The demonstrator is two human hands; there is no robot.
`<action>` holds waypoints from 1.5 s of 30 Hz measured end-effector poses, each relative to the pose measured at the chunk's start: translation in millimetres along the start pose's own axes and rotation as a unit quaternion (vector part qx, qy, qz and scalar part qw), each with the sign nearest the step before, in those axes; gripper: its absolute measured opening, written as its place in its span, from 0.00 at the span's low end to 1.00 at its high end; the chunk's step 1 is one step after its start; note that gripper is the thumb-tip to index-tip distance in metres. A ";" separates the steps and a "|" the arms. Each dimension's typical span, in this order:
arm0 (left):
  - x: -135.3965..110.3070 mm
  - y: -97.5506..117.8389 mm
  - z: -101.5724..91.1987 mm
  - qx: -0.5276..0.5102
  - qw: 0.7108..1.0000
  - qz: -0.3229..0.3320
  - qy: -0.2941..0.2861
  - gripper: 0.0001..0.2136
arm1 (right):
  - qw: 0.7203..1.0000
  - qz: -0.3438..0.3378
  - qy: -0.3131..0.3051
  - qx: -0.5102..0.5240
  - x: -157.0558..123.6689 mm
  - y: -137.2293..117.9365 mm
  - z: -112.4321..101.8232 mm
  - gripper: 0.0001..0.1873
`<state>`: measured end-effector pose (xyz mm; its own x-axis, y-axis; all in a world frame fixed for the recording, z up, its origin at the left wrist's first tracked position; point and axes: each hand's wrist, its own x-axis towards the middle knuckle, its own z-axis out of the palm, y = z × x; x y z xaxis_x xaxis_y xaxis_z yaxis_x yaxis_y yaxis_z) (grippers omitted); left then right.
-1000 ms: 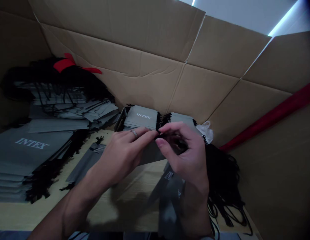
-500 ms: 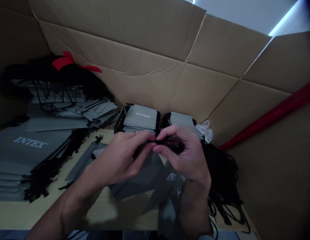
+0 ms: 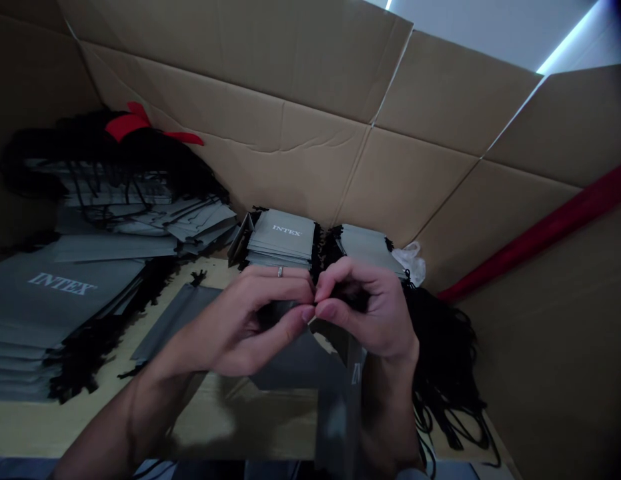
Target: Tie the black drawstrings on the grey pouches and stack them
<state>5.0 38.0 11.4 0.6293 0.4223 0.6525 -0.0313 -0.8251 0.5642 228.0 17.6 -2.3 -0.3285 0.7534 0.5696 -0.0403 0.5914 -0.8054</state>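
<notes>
My left hand (image 3: pixel 260 313), with a ring on one finger, is closed in a pinch, its fingertips touching those of my right hand (image 3: pixel 365 303), which is pinched too. A grey drawstring bag (image 3: pixel 340 407) hangs beneath them, part of its white print visible beside my right wrist. My fingers hide the exact spot being gripped and any black cord there. Under my left forearm lies another grey bag (image 3: pixel 173 320) with black cord ends at its corners. To the right of my right wrist is a heap of black cords (image 3: pixel 445 360).
At left, a stack of grey INTEX bags (image 3: pixel 65 287) sits before a pile of black cords (image 3: pixel 80 143) with a red strip (image 3: pixel 127 125). Two more bag stacks (image 3: pixel 285 233) stand against the cardboard wall (image 3: pixel 290 133). A clear plastic bag (image 3: pixel 413 261) lies beside them.
Both hands have dropped slightly, fingertips still together. The hanging grey bag has swung and folded, so less of its print shows. The dark material between my fingertips is now less visible.
</notes>
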 end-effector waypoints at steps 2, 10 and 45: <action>-1.6 3.5 1.1 -0.036 0.999 0.007 -0.008 0.12 | 0.999 0.007 -0.002 0.039 -3.5 -0.4 2.0 0.13; -7.4 5.5 -0.1 -0.028 0.999 -0.035 0.030 0.12 | 0.997 0.033 0.034 0.063 2.4 0.3 9.2 0.20; -10.3 -14.9 9.6 0.192 0.964 0.052 0.179 0.06 | 0.920 -0.114 0.154 -0.341 -4.9 -15.0 21.8 0.13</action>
<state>6.4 42.4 -8.5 0.3282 0.3750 0.8670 0.2530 -0.9192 0.3018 209.6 -1.3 3.4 -0.0981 0.5716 0.8146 0.5611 0.7078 -0.4291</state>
